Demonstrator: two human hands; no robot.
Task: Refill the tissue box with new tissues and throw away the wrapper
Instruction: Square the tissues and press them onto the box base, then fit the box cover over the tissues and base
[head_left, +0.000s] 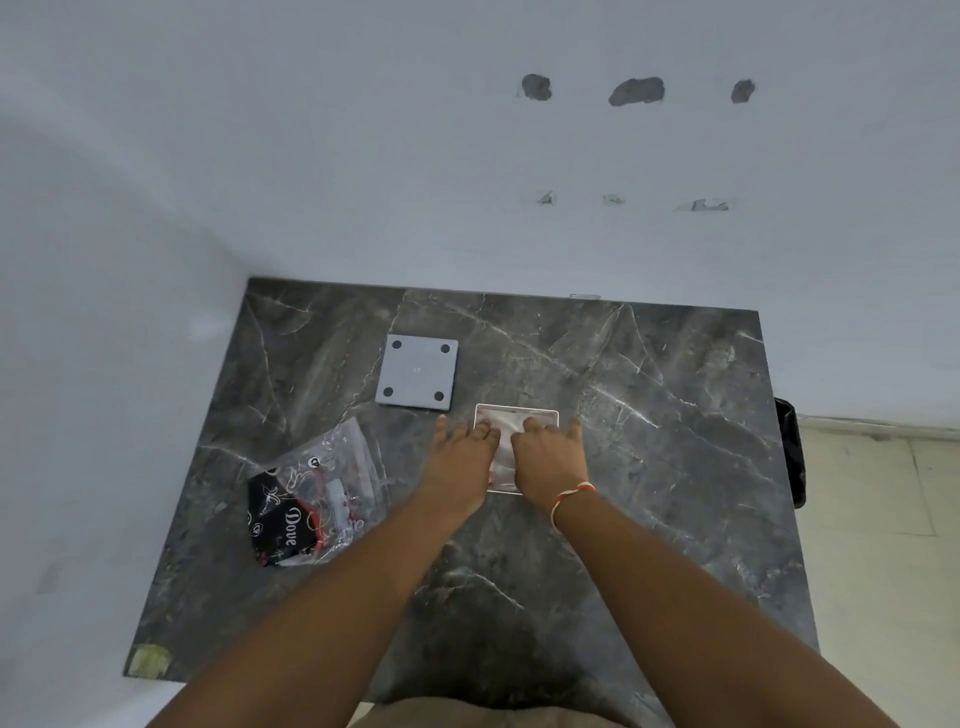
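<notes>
A square white tissue box (540, 414) stands open on the dark marble table (649, 415), with white tissues (503, 452) showing inside it. My left hand (460, 462) and my right hand (548, 457) both rest on top of the tissues, fingers pressed down into the box side by side. A grey square lid (417, 371) with dark round pads at its corners lies flat to the upper left of the box. The clear plastic wrapper (317, 493) with black and red "Dove" print lies crumpled at the table's left.
The table stands in a corner against white walls (467, 182). A black object (792, 452) hangs off the table's right edge, over a pale tiled floor (878, 519). A yellowish patch (149, 661) marks the near left corner.
</notes>
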